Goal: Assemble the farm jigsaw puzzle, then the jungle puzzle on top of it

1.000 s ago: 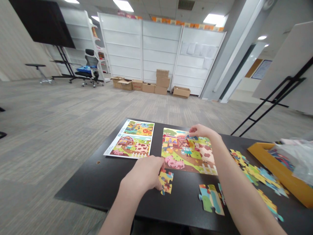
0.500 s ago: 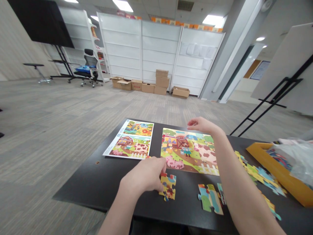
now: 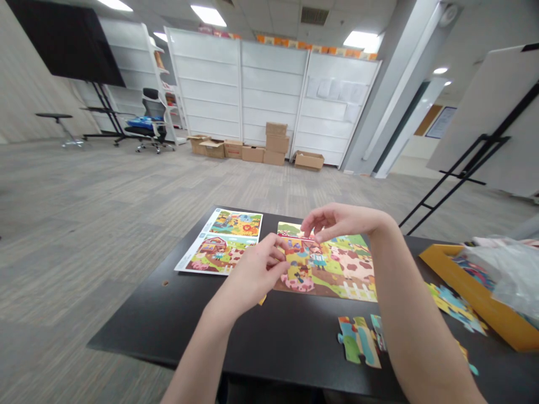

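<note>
My left hand (image 3: pixel 259 269) pinches a small yellow joined jigsaw section (image 3: pixel 302 272) with a patterned picture, above the lower left of the farm picture. That farm jigsaw (image 3: pixel 353 266), with a barn, a farmer, a cow and a pink pig, lies flat before me. Over its upper edge hovers my right hand (image 3: pixel 337 220), fingers curled but apart, with nothing visible in it. A yellow corner shows under my left hand. Nearer me lies another joined jigsaw section (image 3: pixel 357 342) in green and blue, beside a piece (image 3: pixel 378 331) partly behind my right forearm.
A picture sheet (image 3: pixel 197 255) with two scenes lies left on the black table (image 3: pixel 168 320). To the right are loose jigsaw pieces (image 3: pixel 457 306) and a yellow box (image 3: pixel 488 303) holding a clear plastic bag (image 3: pixel 520 278). A whiteboard stand (image 3: pixel 455 174) rises behind.
My left hand has lifted the yellow jigsaw section off the table and carried it forward over the farm picture. My right hand has moved left, closer to my left hand.
</note>
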A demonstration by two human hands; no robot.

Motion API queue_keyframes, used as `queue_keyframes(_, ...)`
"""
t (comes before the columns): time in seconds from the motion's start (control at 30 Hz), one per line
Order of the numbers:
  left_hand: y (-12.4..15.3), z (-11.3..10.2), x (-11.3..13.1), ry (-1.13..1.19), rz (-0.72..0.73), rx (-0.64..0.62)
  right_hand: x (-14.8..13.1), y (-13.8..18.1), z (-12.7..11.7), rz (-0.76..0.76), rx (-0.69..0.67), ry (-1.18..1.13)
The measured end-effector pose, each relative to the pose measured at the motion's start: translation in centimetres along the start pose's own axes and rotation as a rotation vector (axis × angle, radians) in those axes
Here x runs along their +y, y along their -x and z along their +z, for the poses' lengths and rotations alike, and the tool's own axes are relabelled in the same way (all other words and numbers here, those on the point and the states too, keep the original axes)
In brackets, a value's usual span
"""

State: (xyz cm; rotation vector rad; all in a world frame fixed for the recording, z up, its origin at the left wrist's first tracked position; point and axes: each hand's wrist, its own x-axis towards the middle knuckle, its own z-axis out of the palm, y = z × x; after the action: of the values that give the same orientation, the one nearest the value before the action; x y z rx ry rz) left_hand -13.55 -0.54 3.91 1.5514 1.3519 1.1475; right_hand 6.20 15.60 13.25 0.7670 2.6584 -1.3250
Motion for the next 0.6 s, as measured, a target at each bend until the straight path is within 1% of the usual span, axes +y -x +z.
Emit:
queue_keyframes(0.07, -0.4, 0.4, -0.2, -0.010, 0.035, 0.073, -0.6, -0.5, 0.6, -0.007, -0.099, -0.029)
queue_keyframes(0.13, -0.6, 0.8, -0.3, -0.023, 0.056, 0.120, -0.9, -1.1, 1.1, 0.004, -0.130, -0.052)
queue_keyframes(0.23, -0.8, 1.0, -0.4, -0.043, 0.071, 0.146, -0.8, -1.8, 1.4, 0.006, -0.120, -0.080)
queue_keyframes(0.33, -0.9, 1.1, -0.7, -0.094, 0.058, 0.168, 0.0, -2.1, 1.1, 0.016, -0.088, -0.060)
queue_keyframes(0.4, -0.9, 1.1, -0.9, -0.158, 0.043, 0.199, 1.2, -2.3, 0.7, 0.056, -0.045, -0.020)
queue_keyframes(0.47, -0.9, 1.0, -1.1, -0.233, 0.031, 0.218, 3.0, -2.6, 0.1, 0.132, 0.015, 0.043)
queue_keyframes(0.6, -0.8, 0.9, -1.2, -0.342, 0.030, 0.186, 7.1, -3.1, -0.7, 0.386, 0.111, 0.228)
